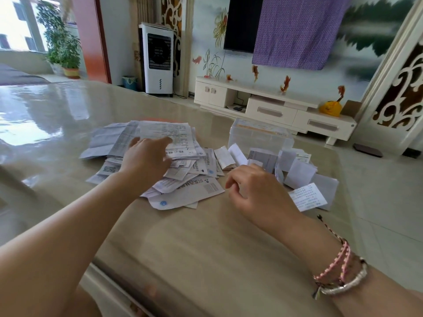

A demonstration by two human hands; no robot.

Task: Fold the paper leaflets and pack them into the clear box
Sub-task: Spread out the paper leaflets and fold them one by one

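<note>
Centre of the frame: a loose pile (160, 161) of unfolded printed leaflets lies spread on a glossy beige table (194, 243). The left hand (146, 159) rests on top of the pile, palm down, fingers extended and relaxed, the forefinger reaching onto the uppermost sheet (167, 136). It grips nothing.

Right of centre: the right hand (254, 188) hovers just above the table, between the pile and a second group of papers. Its fingers are loosely curled downward and hold nothing. Braided pink cords and a pale bangle (338, 273) circle the right wrist at lower right.

Folded leaflets (297, 170) lie scattered right of centre, some flat, some standing half open, in front of and beside the box. One printed sheet (307, 196) lies nearest the right edge of the table.

The clear box (261, 133) stands upright on the table beyond the folded leaflets, in the upper middle right of the frame. Its contents cannot be made out through the walls.

Background: a white air cooler (158, 60) at upper centre left, a low white cabinet (274, 106), a dark screen partly draped with purple cloth (297, 30), and a potted plant (61, 42) at upper left.
</note>
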